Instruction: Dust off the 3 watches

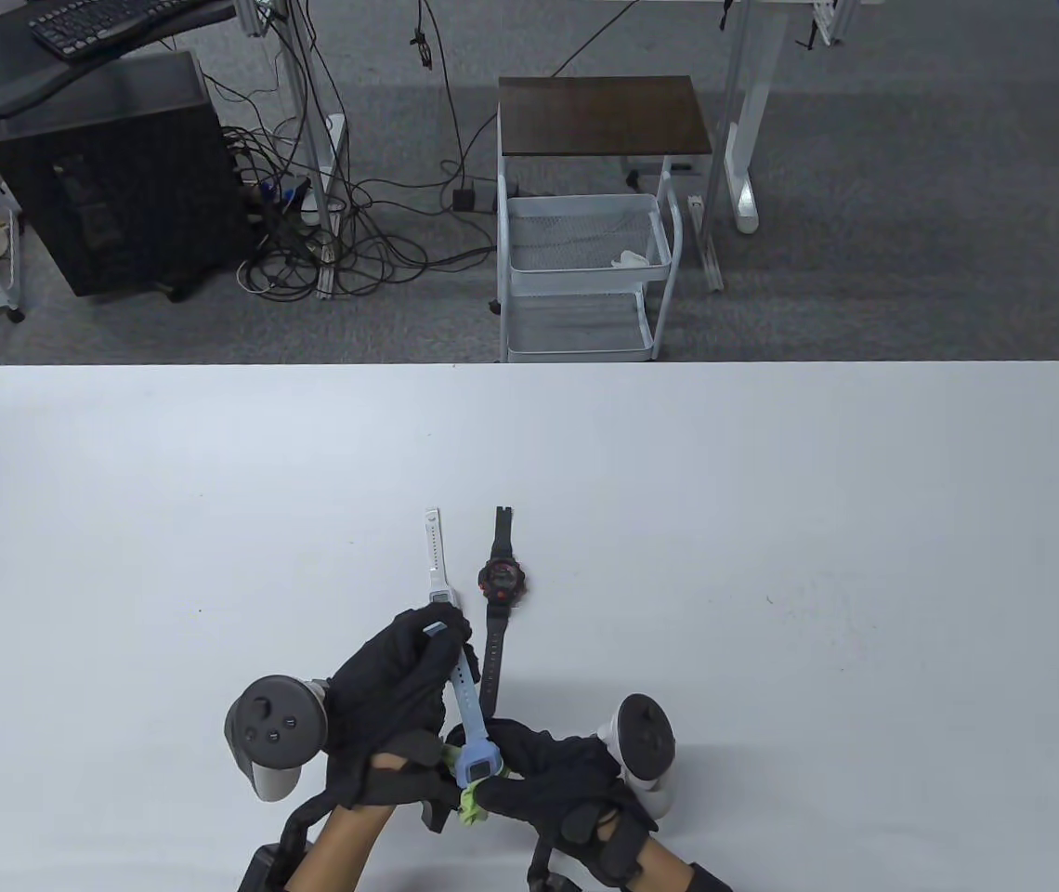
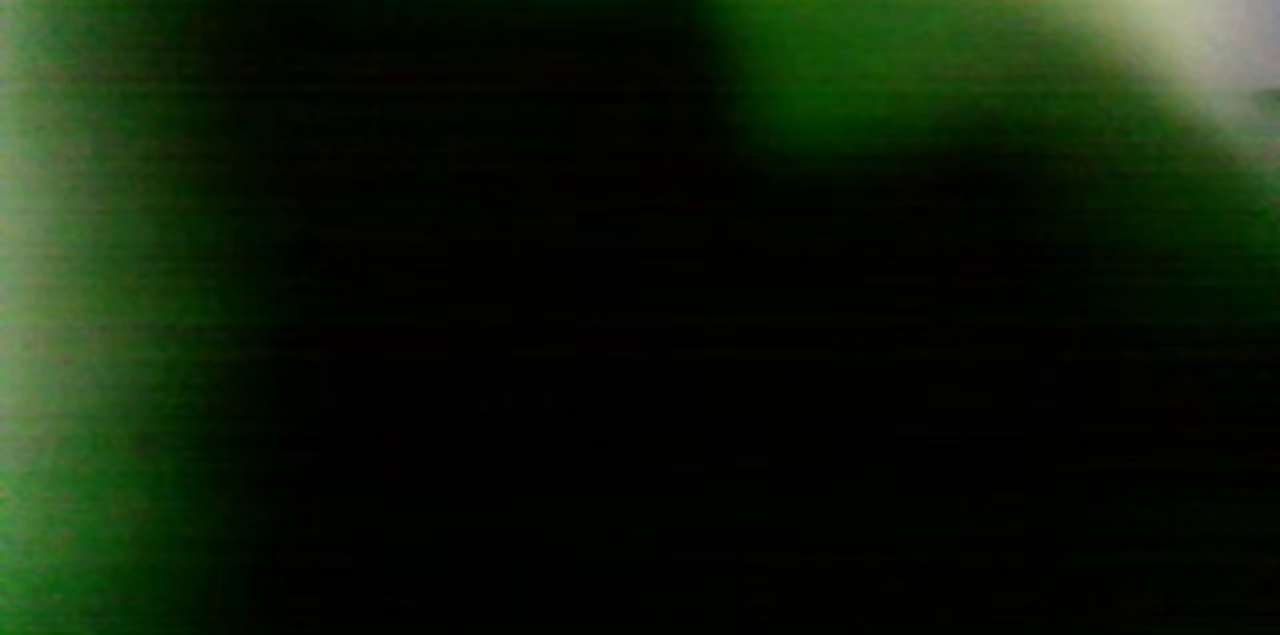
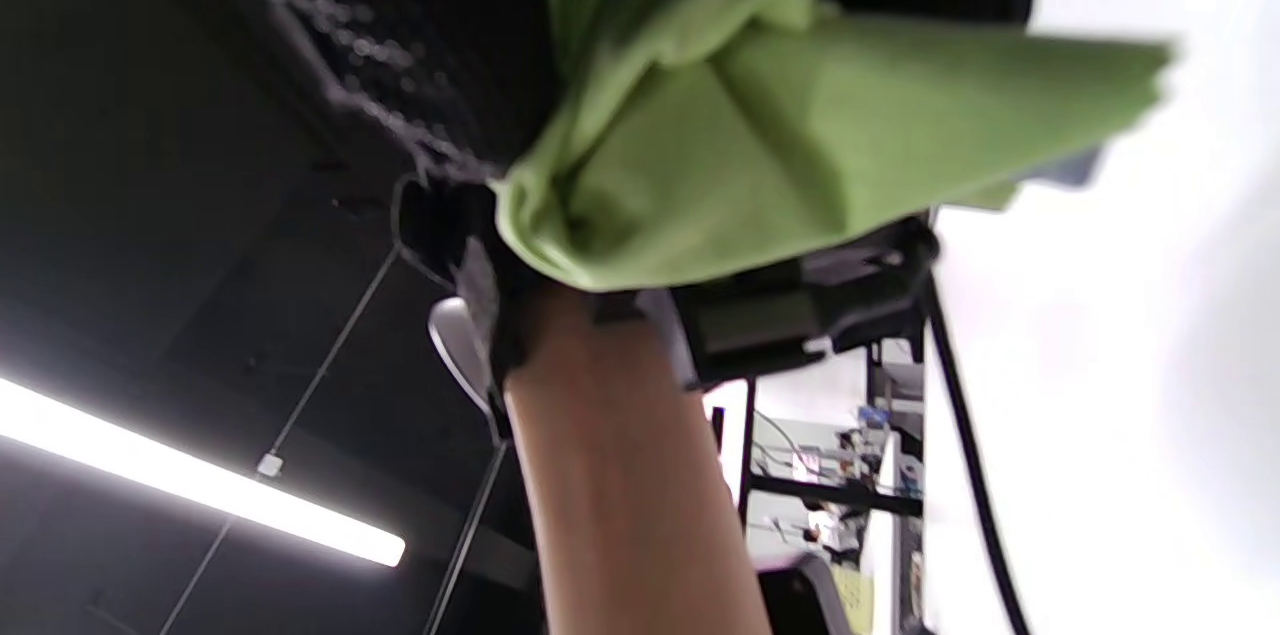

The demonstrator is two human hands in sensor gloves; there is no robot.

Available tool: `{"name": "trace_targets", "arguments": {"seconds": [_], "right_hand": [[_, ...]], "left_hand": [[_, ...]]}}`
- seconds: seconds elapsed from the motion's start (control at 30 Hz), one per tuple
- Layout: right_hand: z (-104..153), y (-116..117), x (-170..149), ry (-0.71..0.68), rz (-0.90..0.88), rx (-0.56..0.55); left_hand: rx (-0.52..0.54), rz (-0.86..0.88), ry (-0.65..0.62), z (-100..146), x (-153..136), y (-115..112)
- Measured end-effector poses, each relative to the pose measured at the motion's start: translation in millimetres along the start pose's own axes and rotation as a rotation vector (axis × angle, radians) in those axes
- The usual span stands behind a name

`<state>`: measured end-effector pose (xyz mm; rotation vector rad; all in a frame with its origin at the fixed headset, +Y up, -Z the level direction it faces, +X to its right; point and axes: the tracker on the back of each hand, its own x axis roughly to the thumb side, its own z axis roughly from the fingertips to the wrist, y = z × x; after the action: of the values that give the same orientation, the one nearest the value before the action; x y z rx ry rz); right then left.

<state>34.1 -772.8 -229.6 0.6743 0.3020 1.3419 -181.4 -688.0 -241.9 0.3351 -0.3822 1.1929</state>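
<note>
A light blue watch [image 1: 472,743] is held above the table near its front edge. My left hand [image 1: 409,664] grips the far end of its strap. My right hand [image 1: 543,767] holds a green cloth [image 1: 472,804] against the watch case; the same cloth [image 3: 760,155] fills the right wrist view. A white watch [image 1: 437,553] lies flat just beyond my left hand, its near half hidden by the hand. A black watch with a red bezel [image 1: 501,581] lies flat beside it on the right. The left wrist view is only a dark green blur.
The white table [image 1: 771,520] stretches wide to both sides. Behind its far edge stands a white wire cart [image 1: 585,279] with a dark top, and cables lie on the floor at the left.
</note>
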Motion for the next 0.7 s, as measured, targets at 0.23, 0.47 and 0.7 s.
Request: {"name": "trace_targets", "arguments": {"seconds": [0.23,0.47,0.7], "right_hand": [[-2,-10,2,-0.048,0.070,-0.051],[-2,-12,4,-0.035,0.120,-0.075],[-1,-16,4,-0.019,0.206,-0.081]], "left_hand": [[0.023,0.044,0.009,-1,-3,6],[0.037,0.088,0.017,0,-7,9],[0.033,0.078,0.011,0,-7,10]]}}
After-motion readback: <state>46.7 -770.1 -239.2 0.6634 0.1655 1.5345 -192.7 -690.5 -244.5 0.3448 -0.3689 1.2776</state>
